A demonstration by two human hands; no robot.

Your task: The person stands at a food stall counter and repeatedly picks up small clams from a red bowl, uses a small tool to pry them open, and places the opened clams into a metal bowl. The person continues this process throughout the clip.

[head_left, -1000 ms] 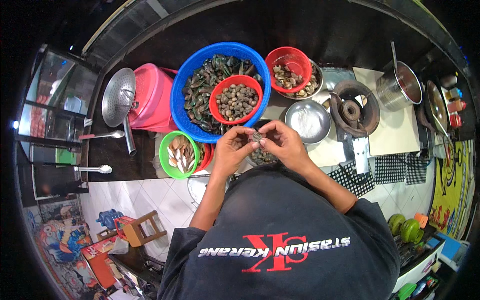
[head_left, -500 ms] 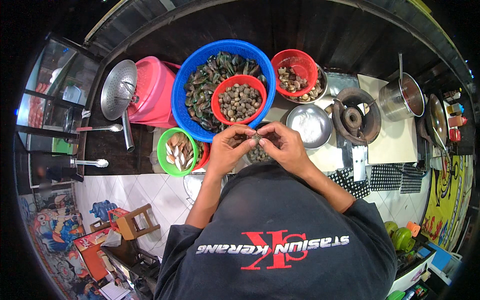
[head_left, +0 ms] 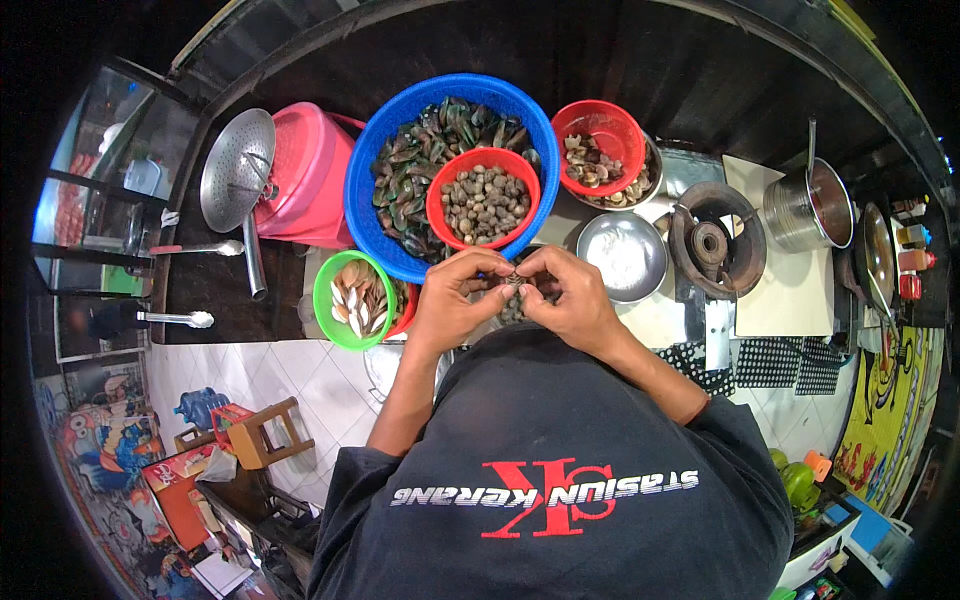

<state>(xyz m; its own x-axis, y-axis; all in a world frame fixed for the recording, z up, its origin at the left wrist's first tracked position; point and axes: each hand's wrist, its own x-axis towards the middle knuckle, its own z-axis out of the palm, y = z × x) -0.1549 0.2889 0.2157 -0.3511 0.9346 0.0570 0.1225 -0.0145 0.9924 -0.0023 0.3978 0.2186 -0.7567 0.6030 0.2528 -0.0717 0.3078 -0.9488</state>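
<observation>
My left hand (head_left: pixel 458 297) and my right hand (head_left: pixel 568 292) meet in front of my chest, thumbs and forefingers closed on a small ridged cockle (head_left: pixel 515 281). The fingers partly cover it, so I cannot tell whether its shell is parted. Below the hands, a container mostly hidden by them and my shirt holds more cockles (head_left: pixel 512 310). Just beyond, a red basket (head_left: pixel 435 210) full of cockles rests inside a large blue basket (head_left: pixel 361 180), on top of dark green mussels (head_left: pixel 405 185).
A green basket (head_left: pixel 321 300) of pale clams stands left, near a pink bucket (head_left: pixel 300 165) and a perforated ladle (head_left: pixel 232 165). Rightward are a red basket (head_left: pixel 612 130) with shells, a steel bowl (head_left: pixel 622 255), a burner (head_left: pixel 712 245), a knife (head_left: pixel 718 335) and a pot (head_left: pixel 800 215).
The view has shifted slightly. Both hands stay together at the same spot, and the fingertips have moved a little around the cockle.
</observation>
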